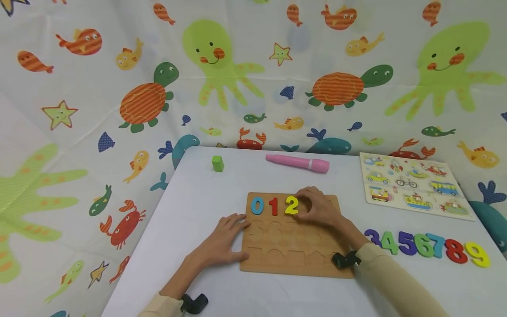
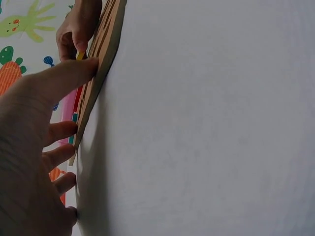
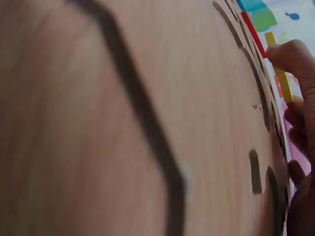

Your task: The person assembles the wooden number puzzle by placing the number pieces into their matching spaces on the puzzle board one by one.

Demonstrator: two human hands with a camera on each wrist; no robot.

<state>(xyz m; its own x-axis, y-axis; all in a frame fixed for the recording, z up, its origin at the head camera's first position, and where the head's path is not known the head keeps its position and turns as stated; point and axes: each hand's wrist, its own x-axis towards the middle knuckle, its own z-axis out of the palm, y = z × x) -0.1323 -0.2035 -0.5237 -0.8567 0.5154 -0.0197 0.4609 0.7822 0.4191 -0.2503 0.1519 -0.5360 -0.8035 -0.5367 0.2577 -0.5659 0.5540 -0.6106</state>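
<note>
A wooden puzzle board [image 1: 273, 264] with cut-out recesses lies flat on the white table. Along its top row are a blue number 0 [image 1: 257, 205] and a red number 1 [image 1: 273, 206]. My right hand [image 1: 318, 209] pinches a yellow number 2 [image 1: 292, 205] at the top row, right of the red one; in the right wrist view the yellow number 2 [image 3: 282, 78] stands between thumb and finger. With fingers spread, my left hand [image 1: 223, 240] touches the board's left edge; its thumb [image 2: 81, 71] reaches that edge in the left wrist view.
To the right lies a row of several coloured numbers, from a purple 3 [image 1: 373, 237] to a yellow 9 [image 1: 477, 254]. Behind them is a vehicle picture board [image 1: 416, 204]. A pink marker-shaped object [image 1: 297, 162] and a green block [image 1: 218, 163] sit at the back.
</note>
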